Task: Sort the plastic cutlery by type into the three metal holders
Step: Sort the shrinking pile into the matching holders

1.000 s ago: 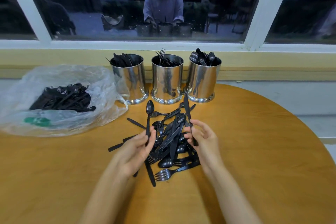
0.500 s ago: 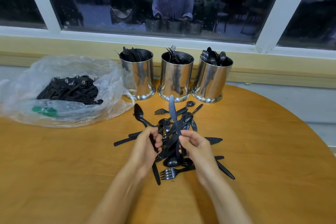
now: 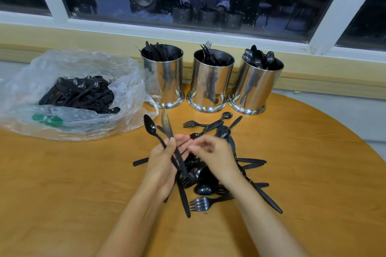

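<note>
Your L hand (image 3: 165, 165) grips 1 spoon (image 3: 150, 127) & 1 knife (image 3: 167, 125), both tips up. Your R hand (image 3: 215, 154) is just beside it, fingers bent. It's too blurry to tell if it holds a thing. The cutlery pile (image 3: 208, 188) lies under both hands on the table (image 3: 62, 183). At the back stand the knife holder (image 3: 165, 81), fork holder (image 3: 211, 83) & spoon holder (image 3: 257, 87). A clear bag (image 3: 83, 64) w/ more cutlery sits far L.

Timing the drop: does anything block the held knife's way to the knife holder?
Nothing visible does: only bare table lies between the knife in the left hand and the knife holder; the plastic bag sits beside it.
</note>
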Motion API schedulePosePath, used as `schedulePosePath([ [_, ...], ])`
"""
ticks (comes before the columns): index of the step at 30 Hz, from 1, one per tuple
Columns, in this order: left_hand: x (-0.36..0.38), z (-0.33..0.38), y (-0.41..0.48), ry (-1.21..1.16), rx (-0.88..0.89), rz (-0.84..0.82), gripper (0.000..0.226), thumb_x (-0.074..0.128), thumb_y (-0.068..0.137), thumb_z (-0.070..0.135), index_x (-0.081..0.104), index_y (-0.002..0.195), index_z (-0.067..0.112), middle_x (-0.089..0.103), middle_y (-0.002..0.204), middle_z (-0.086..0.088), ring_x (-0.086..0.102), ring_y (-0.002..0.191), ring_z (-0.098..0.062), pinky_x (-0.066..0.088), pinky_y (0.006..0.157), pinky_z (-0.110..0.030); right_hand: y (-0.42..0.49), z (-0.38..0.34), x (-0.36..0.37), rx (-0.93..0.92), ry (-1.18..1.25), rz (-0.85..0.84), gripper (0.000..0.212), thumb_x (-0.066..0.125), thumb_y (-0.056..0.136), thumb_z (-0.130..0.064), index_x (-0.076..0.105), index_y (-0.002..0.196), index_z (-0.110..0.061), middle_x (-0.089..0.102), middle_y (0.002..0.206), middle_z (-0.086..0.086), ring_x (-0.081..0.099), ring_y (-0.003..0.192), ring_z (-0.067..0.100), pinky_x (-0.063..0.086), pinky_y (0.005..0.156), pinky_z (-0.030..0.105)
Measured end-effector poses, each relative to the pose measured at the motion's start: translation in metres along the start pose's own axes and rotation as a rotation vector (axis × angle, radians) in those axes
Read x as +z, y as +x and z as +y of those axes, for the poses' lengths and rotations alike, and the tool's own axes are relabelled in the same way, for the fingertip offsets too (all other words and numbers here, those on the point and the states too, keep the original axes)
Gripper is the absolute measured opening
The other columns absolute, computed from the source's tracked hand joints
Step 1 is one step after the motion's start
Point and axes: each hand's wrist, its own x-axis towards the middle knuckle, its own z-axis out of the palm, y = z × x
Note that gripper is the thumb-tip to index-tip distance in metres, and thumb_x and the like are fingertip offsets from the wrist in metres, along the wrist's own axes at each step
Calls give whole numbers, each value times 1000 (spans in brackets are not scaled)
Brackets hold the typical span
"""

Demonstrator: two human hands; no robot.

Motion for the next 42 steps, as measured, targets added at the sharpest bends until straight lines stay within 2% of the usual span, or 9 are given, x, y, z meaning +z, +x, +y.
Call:
schedulePosePath([
  [4, -17, 11, 9, -1, -57, 13, 30, 36, 106, 17, 62, 111, 4, 76, 94, -11, 74, 83, -23, 61, 77, -35, 68, 7, -15, -116, -396, 157, 22, 68, 89, -17, 69, 110, -12, 66, 97, -4, 55, 78, -1, 45, 76, 9],
  [7, -20, 12, 10, -12, -116, -11, 28, 37, 106, 15, 61, 115, 5, 68, 74, -3, 59, 56, -12, 56, 56, -25, 109, 20, -9, -109, -726, -106, 39, 69, 89, -23, 60, 126, -13, 64, 116, 8, 61, 103, 22, 52, 89, 37],
  [11, -25, 11, 11, -70, -153, -30, 29, 37, 106, 15, 57, 122, 1, 43, 66, 1, 32, 48, -6, 33, 44, -18, 128, 24, -1, -241, -1071, -151, 20, 52, 97, -11, 62, 114, -11, 63, 104, 10, 63, 96, 30, 54, 74, 42],
  [16, -27, 17, 10, -75, -178, -31, 35, 38, 106, 24, 58, 122, 1, 44, 65, 1, 31, 50, -7, 30, 46, -20, 118, -22, -30, -359, -437, 285, 20, 52, 99, -14, 68, 108, -7, 65, 96, 2, 59, 87, 11, 49, 80, 25],
  [20, -17, 21, 3, -40, -190, -122, 51, 47, 94, 51, 57, 115, 5, 42, 65, 4, 27, 53, -7, 26, 51, -21, 73, -69, -51, -114, 216, -39, 16, 57, 96, -14, 62, 99, 2, 62, 76, 3, 55, 63, 7, 47, 60, 17],
  [24, 1, 18, -13, 96, -186, -275, 59, 56, 85, 50, 56, 121, 3, 43, 69, 4, 31, 55, -5, 25, 55, -22, 37, -69, -26, -118, 101, -242, 9, 65, 91, -12, 64, 82, -13, 64, 70, 2, 55, 61, 6, 47, 59, 19],
  [30, 1, 12, -28, 164, -137, -353, 21, 41, 104, 21, 55, 103, 5, 42, 64, 3, 28, 53, -5, 24, 50, -19, 25, -54, -14, -58, 125, 33, 41, 79, 79, -29, 50, 105, -22, 49, 96, -2, 46, 74, 10, 43, 71, 23],
  [36, 0, 15, -40, 220, -209, -479, 17, 45, 103, 18, 57, 104, 5, 45, 66, 1, 32, 54, -6, 29, 52, -19, 11, -68, -22, -16, 173, -335, 15, 64, 93, -24, 64, 99, -10, 61, 62, -15, 53, 50, -4, 38, 50, 10],
  [42, -3, 17, -46, 268, -332, -626, 17, 59, 96, 19, 69, 105, 9, 54, 74, -2, 43, 59, -10, 41, 59, -22, 4, -85, -19, -140, -1, -551, 14, 61, 95, -20, 70, 106, -16, 68, 82, -2, 58, 70, 7, 44, 62, 18],
])
